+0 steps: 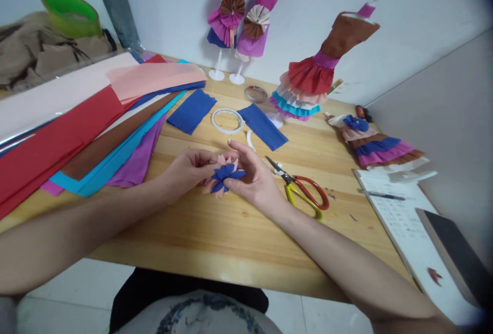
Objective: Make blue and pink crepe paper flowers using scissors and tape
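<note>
A small flower of blue petals over pale pink ones is held above the wooden table between my two hands. My left hand pinches its left side with thumb and fingers. On the right, the thumb of my right hand presses the blue petals, while the fingers curve behind the flower. Just beyond my hands lie two blue crepe paper pieces and a white tape roll. Scissors with red and yellow handles rest to the right of my right hand.
Crepe paper sheets spread over the left side. Paper-dressed stands rise at the back, with a taller ruffled one to their right. A ruffled dress, papers and a dark phone-like object lie at the right.
</note>
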Motion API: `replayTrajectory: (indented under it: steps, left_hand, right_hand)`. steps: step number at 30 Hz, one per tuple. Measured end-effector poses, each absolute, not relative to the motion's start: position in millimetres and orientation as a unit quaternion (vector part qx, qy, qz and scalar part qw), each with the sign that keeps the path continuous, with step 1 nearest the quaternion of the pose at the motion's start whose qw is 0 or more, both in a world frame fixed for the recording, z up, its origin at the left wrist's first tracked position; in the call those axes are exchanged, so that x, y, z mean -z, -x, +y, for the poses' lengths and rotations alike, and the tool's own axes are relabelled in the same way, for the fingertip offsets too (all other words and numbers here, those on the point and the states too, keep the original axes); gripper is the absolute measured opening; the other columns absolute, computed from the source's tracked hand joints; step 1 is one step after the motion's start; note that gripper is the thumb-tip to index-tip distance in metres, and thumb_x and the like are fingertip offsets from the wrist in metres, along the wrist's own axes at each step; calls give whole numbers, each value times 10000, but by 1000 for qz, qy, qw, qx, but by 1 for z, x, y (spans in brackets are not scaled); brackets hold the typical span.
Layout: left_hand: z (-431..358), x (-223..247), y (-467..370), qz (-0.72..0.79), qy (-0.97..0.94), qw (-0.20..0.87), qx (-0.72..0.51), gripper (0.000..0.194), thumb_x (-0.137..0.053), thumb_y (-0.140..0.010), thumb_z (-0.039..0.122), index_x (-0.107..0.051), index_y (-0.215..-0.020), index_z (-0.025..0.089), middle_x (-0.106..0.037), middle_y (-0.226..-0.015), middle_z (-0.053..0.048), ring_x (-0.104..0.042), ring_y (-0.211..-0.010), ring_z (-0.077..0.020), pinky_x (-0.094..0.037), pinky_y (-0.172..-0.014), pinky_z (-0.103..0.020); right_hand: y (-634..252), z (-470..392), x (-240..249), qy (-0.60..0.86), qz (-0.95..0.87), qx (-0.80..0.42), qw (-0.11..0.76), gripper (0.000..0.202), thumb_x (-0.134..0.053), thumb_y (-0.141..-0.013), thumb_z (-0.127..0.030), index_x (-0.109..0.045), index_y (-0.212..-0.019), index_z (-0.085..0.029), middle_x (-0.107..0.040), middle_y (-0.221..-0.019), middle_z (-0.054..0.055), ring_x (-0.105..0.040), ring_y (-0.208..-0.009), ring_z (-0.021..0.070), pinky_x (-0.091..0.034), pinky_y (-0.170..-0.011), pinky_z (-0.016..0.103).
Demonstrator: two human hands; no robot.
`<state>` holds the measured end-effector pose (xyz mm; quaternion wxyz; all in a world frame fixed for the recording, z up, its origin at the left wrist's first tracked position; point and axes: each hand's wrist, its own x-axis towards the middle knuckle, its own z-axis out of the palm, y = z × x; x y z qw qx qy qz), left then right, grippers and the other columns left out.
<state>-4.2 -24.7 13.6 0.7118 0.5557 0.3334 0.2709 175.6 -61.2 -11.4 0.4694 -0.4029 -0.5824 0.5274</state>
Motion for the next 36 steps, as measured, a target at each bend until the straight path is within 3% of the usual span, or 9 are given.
replayTrajectory:
  steps: [6, 9, 14, 19, 22, 26, 30, 33, 36]
  left_hand:
    - [-28, -18, 4, 341, -533, 719, -289, 314, -646, -840, 455, -629, -825, 142, -670, -576, -23, -579, -484, -117, -383, -486, -213]
    - [-29, -23, 3, 330, -520, 733, -287, 342, -619, -848, 493, -623, -870, 152, -691, -632, -29, -632, -554, -143, -396, -509, -219]
    - [-33, -22, -2, 378, -512, 715, -290, 278, -754, -704, 279, -556, -865, 169, -670, -571, 17, -659, -567, -159, -408, -536, -216]
    - [-34, -19, -3, 358, -508, 721, -308, 237, -719, -726, 269, -515, -793, 168, -646, -539, 25, -636, -468, -147, -350, -455, -207]
    - [-33, -21, -2, 354, -516, 709, -324, 235, -723, -731, 241, -538, -852, 159, -620, -519, 50, -624, -464, -132, -404, -493, -224]
    - [-33, -20, -3, 355, -502, 707, -350, 363, -771, -661, 189, -560, -955, 162, -643, -610, 54, -627, -540, -127, -475, -573, -258]
    - [-35, -15, -5, 365, -510, 686, -368, 294, -791, -635, 210, -561, -814, 170, -672, -721, 7, -619, -632, -123, -488, -604, -253]
    - [-36, -13, -2, 324, -589, 597, -437, 167, -736, -692, 209, -573, -712, 181, -654, -814, -28, -645, -783, -160, -528, -695, -288]
    - [-35, -13, 5, 294, -695, 458, -471, 71, -661, -751, 143, -620, -742, 199, -648, -985, -75, -654, -921, -195, -553, -756, -321]
  right_hand:
    - [-173, -61, 7, 423, -558, -531, 477, 619, -723, -730, -190, -468, -1286, -289, -615, -807, -31, -626, -650, 146, -519, -569, 299]
    - [-175, -60, 7, 430, -549, -531, 482, 600, -725, -734, -204, -472, -1272, -286, -620, -785, -41, -613, -615, 135, -505, -543, 291]
    - [-174, -59, 10, 428, -566, -504, 492, 590, -745, -746, -240, -489, -1275, -283, -604, -776, -44, -595, -635, 125, -515, -556, 282]
    - [-176, -59, 8, 404, -592, -497, 489, 582, -736, -762, -244, -510, -1295, -300, -625, -847, -22, -628, -749, 146, -552, -653, 306]
    - [-176, -58, 10, 413, -588, -483, 501, 494, -711, -780, -228, -555, -1244, -297, -604, -805, -34, -619, -723, 136, -542, -651, 297]
    - [-175, -60, 8, 440, -622, -377, 526, 480, -665, -814, -197, -552, -1271, -291, -626, -840, -13, -637, -751, 147, -548, -678, 310]
    - [-178, -64, 1, 419, -727, -171, 516, 516, -593, -858, -134, -518, -1337, -312, -662, -878, 19, -646, -768, 175, -557, -715, 354]
    - [-181, -64, -4, 344, -786, -79, 508, 586, -590, -864, -145, -455, -1401, -335, -683, -906, 36, -648, -770, 199, -557, -680, 364]
    - [-181, -64, -7, 320, -798, -63, 507, 640, -599, -872, -194, -372, -1456, -327, -689, -1037, 82, -660, -868, 234, -567, -719, 411]
